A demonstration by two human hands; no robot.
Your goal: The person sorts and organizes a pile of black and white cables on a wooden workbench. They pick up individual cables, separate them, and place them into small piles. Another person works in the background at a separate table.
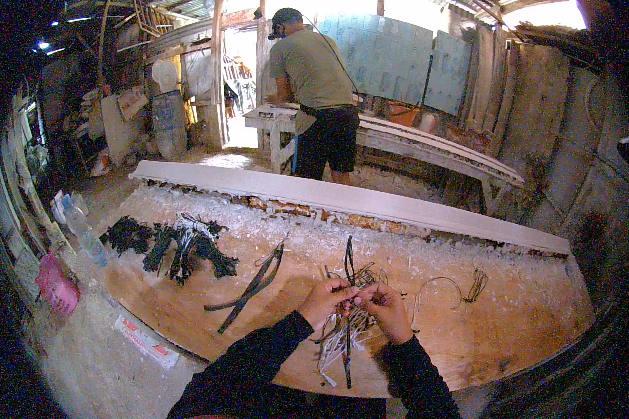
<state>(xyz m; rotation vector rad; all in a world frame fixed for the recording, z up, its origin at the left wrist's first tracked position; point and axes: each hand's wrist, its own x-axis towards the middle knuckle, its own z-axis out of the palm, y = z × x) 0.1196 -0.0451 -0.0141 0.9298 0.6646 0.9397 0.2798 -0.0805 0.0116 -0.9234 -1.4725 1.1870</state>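
Note:
My left hand (326,300) and my right hand (386,307) meet over the wooden tabletop, fingertips closed in a pinch. What lies between them is too small to make out. A long dark strip (348,359) runs beneath the fingers, showing above and below them; whether it is gripped cannot be told. Under both hands spreads a loose pile of thin dark and pale strips (360,327). To the left, two dark strips (253,288) lie crossed. Farther left sit several bundles of dark strips (182,248), some with white ends.
A long white moulding (349,199) borders the table's far edge, with white crumbs along it. A small bundle of thin strips (476,286) lies right. A clear bottle (84,230) and pink bag (57,285) are left. Beyond, a person (314,70) leans over another workbench (426,150).

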